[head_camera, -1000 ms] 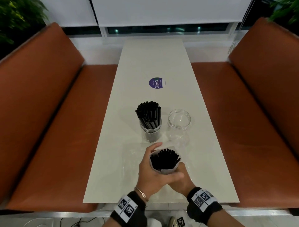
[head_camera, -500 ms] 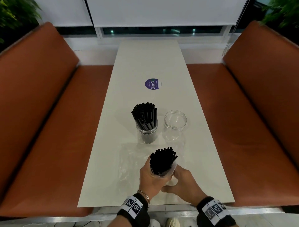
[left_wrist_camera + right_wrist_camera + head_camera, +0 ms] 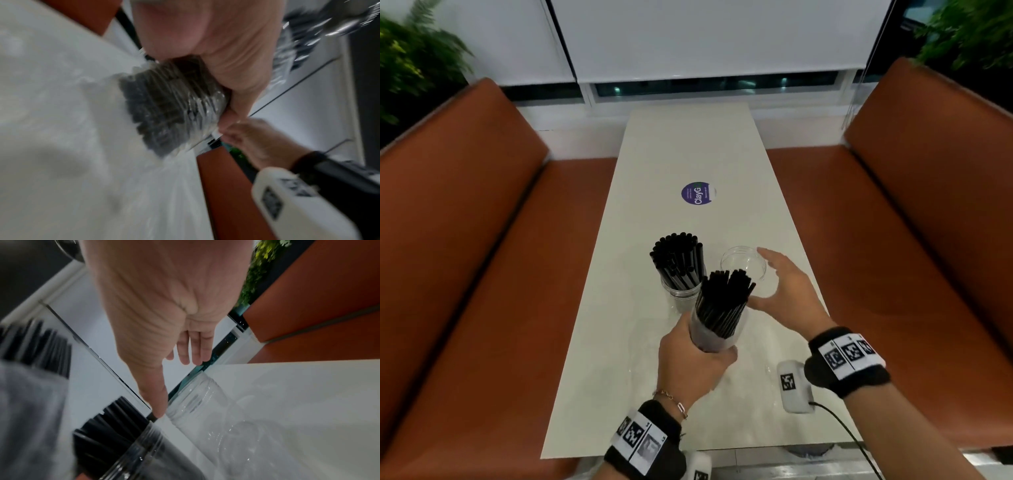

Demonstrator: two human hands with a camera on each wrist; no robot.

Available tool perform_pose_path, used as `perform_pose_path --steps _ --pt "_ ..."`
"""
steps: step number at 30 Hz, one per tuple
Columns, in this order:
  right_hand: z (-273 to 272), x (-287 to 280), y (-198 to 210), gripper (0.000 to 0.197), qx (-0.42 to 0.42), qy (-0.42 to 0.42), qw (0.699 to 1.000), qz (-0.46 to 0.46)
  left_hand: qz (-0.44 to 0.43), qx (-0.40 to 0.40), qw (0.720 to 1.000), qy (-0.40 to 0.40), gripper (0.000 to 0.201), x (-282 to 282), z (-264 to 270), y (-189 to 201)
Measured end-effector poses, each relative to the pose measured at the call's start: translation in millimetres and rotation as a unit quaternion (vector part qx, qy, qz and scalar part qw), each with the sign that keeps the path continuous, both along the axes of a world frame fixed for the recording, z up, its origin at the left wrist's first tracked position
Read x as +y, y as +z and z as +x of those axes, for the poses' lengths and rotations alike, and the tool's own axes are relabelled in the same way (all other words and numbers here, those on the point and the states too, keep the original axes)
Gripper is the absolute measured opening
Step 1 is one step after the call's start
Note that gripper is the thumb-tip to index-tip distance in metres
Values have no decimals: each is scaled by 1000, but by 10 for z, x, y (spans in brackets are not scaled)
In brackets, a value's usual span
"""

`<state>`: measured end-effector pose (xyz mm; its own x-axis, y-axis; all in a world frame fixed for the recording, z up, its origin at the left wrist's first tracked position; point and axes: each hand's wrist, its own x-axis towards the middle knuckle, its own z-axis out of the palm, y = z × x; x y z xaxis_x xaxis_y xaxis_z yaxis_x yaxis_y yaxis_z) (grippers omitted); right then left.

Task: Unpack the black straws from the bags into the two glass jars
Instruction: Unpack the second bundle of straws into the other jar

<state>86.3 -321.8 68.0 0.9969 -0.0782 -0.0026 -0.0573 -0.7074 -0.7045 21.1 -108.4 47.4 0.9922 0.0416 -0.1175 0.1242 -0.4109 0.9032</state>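
My left hand [image 3: 697, 363] grips the lower part of a clear plastic bag [image 3: 717, 329] holding a bundle of black straws [image 3: 724, 298]; the straw tops stick out of the bag's open end, tilted toward the jars. In the left wrist view the same bag [image 3: 174, 110] shows blurred under my palm. An empty glass jar [image 3: 743, 270] stands on the table, and my right hand [image 3: 782, 287] is spread open beside it, thumb near its side [image 3: 160, 402]. Left of it stands a second jar [image 3: 683, 291] full of black straws [image 3: 679, 260].
The long white table [image 3: 688, 154] carries a round purple sticker [image 3: 698, 193] farther back. An empty clear bag [image 3: 654, 349] lies flat on the table under my left hand. Orange bench seats [image 3: 482, 274] flank both sides. A white wrist device with cable [image 3: 794, 387] hangs under my right wrist.
My left hand lifted the bagged straws and tilted them toward the jars. My right hand let go of the bag's bottom and moved forward, open, to the empty jar.
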Motion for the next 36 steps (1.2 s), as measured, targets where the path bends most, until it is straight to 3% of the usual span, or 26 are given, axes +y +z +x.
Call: perform_pose_path --steps 5,8,12,14,16,19,21,25,29,32,33,34,35,36 --pt "355 31 -55 123 19 29 999 -14 199 68 974 -80 53 25 367 562" --pt "395 12 -27 127 -7 51 999 -1 257 111 955 -96 62 -64 590 651" --pt "396 -27 -8 128 -69 110 991 -23 239 163 949 -122 57 -275 787 645" --pt "415 -59 -9 127 -108 154 980 -69 213 187 948 -146 43 -374 847 661" --pt "437 -97 -32 126 -135 203 961 -127 189 210 947 -153 44 -447 917 658" --pt "497 -145 -83 114 -153 246 941 -177 119 265 943 -161 68 -507 1014 677" --pt "555 -198 -130 106 -148 256 939 -173 57 315 932 -169 72 -508 1063 708" --pt "695 -284 -246 94 -114 242 955 -125 -97 342 920 -162 57 -456 1071 852" --pt "779 -296 -233 79 -40 230 969 -85 -255 333 894 -157 21 -352 1067 932" --pt "861 -255 -284 106 14 208 978 -24 -363 259 879 -166 35 -450 1104 1073" --pt "872 -239 -269 108 34 195 980 -10 -431 178 873 -140 43 -537 1078 1123" --pt "881 -237 -277 108 40 191 981 -12 -476 45 878 -21 48 -510 1225 1097" --pt "903 -223 -293 105 45 189 981 -8 -609 -24 792 41 48 -432 1327 961" --pt "915 -219 -301 100 47 185 982 4 -669 2 743 -6 55 -389 1311 915"
